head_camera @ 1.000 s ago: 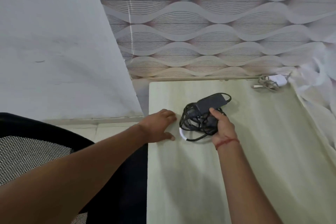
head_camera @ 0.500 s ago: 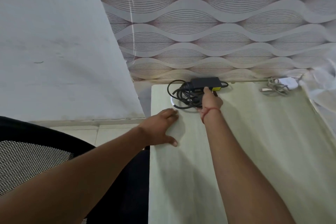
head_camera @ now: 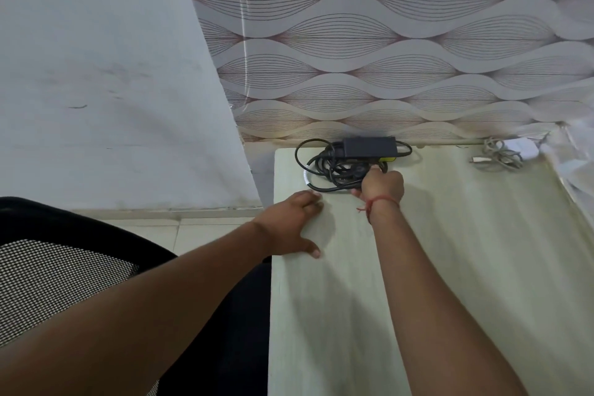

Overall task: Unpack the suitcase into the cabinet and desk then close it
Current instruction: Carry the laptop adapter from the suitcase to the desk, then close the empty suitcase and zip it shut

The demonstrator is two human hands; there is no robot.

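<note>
At the desk's (head_camera: pixel 450 267) far left edge, against the wall, lies the black power adapter (head_camera: pixel 369 147) with its coiled cable (head_camera: pixel 334 170). The right hand (head_camera: pixel 382 185), fingers curled, appears to pinch the coil. The left hand (head_camera: pixel 289 225) rests flat, open, on the desk. Release only once the loose loop lies fully on the desk, clear of the white charger (head_camera: pixel 501 156).

Adapter (head_camera: pixel 369 147) at desk's (head_camera: pixel 450 267) back edge, charger (head_camera: pixel 501 156) right.
</note>
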